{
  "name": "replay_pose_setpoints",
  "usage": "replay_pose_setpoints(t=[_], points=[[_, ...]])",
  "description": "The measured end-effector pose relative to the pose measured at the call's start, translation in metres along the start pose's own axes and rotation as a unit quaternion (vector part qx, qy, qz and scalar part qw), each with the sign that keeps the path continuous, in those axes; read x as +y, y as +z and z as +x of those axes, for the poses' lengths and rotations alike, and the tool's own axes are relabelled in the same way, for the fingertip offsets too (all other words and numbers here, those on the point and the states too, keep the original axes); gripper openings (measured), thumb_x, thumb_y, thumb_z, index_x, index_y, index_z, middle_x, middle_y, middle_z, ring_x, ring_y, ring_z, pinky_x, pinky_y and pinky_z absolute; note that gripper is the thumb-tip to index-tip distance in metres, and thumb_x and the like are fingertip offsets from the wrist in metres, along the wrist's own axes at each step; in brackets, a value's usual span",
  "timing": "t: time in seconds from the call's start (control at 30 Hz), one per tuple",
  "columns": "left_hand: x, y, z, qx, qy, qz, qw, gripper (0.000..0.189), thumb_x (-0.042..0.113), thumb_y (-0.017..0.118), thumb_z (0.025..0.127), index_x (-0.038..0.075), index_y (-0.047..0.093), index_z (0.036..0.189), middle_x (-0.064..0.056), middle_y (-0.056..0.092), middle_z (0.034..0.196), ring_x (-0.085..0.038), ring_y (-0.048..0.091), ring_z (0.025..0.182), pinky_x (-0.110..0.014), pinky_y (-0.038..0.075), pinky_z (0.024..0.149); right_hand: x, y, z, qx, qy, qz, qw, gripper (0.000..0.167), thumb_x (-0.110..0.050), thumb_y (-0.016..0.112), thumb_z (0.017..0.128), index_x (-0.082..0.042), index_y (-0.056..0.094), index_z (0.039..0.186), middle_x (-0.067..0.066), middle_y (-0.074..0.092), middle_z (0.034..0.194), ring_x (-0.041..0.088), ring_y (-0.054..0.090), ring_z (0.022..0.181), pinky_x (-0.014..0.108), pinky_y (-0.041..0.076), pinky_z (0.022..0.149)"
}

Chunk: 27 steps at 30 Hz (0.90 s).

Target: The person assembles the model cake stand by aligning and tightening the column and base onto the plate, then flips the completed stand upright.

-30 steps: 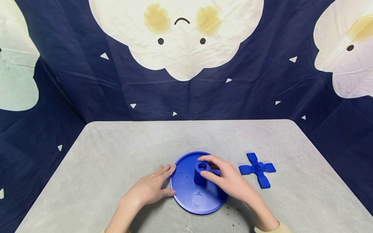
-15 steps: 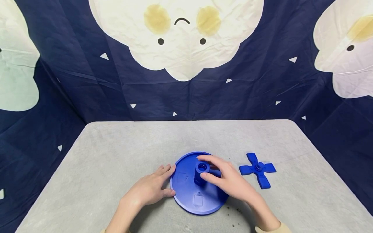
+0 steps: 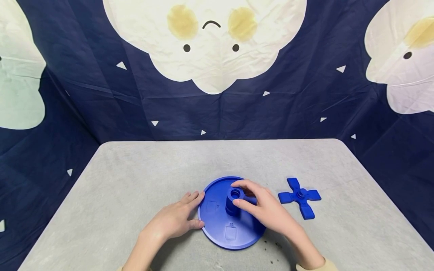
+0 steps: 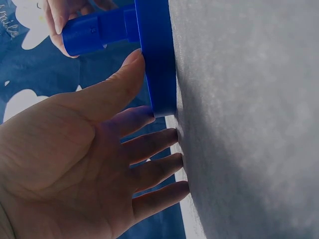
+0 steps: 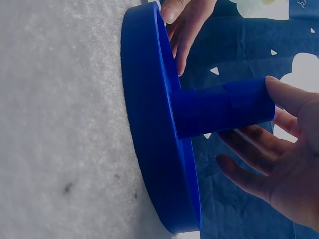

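Observation:
A round blue disc [image 3: 217, 224] with a raised rim lies flat on the table. From its middle rises a blue cylindrical post [image 5: 224, 107], hollow at the top. My right hand [image 3: 269, 209] pinches the post's upper end between thumb and fingers, as the right wrist view [image 5: 294, 149] also shows. The left hand [image 3: 174, 218] rests against the disc's left edge, thumb and fingertips touching the rim with fingers extended. In the left wrist view the thumb [image 4: 119, 84] meets the disc's side [image 4: 159, 59], and the other fingertips reach the tabletop.
A blue cross-shaped piece [image 3: 306, 209] with a short threaded stub [image 3: 301, 193] at its centre lies right of the disc. Dark specks dot the grey tabletop [image 3: 152, 169] near the front. Navy cloth [image 3: 101, 101] with cloud prints hangs behind and at both sides.
The right fingers shift very slightly at the top of the post. The left hand, disc and cross-shaped piece stay in place.

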<state>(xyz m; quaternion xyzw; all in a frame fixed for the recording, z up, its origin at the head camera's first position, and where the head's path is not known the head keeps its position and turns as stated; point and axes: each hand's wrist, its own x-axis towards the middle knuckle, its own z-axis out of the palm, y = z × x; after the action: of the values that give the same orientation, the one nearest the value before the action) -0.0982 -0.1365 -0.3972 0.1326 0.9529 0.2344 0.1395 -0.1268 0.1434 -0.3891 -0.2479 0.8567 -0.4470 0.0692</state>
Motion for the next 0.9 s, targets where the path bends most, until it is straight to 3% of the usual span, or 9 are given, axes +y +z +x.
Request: replay_pose_setpoints(t=[0.27,0.9], points=[[-0.0001,0.0001,0.0000,-0.001,0.003,-0.004,1.0000,0.084,0.044,0.080,0.086,0.016,0.046,0.156,-0.011,0.042,0.164,-0.040,0.035,0.154,-0.067,0.036,0.118,-0.0022,0.0017,-0.0002,0.021,-0.006,-0.023,0.9995,0.037,-0.041,0.069,0.098,-0.034,0.060,0.132,-0.011,0.070,0.127,0.013,0.067,0.123,0.046,0.056,0.106],[-0.0007,-0.0018,0.0013,0.000,0.007,-0.003,1.0000,0.083,0.043,0.080,0.086,0.014,0.046,0.156,-0.013,0.044,0.163,-0.041,0.036,0.154,-0.065,0.037,0.118,-0.0026,0.0016,0.0000,0.008,0.008,0.001,0.9999,0.039,-0.043,0.068,0.098,-0.034,0.059,0.135,-0.011,0.068,0.129,0.012,0.067,0.120,0.043,0.057,0.104]])
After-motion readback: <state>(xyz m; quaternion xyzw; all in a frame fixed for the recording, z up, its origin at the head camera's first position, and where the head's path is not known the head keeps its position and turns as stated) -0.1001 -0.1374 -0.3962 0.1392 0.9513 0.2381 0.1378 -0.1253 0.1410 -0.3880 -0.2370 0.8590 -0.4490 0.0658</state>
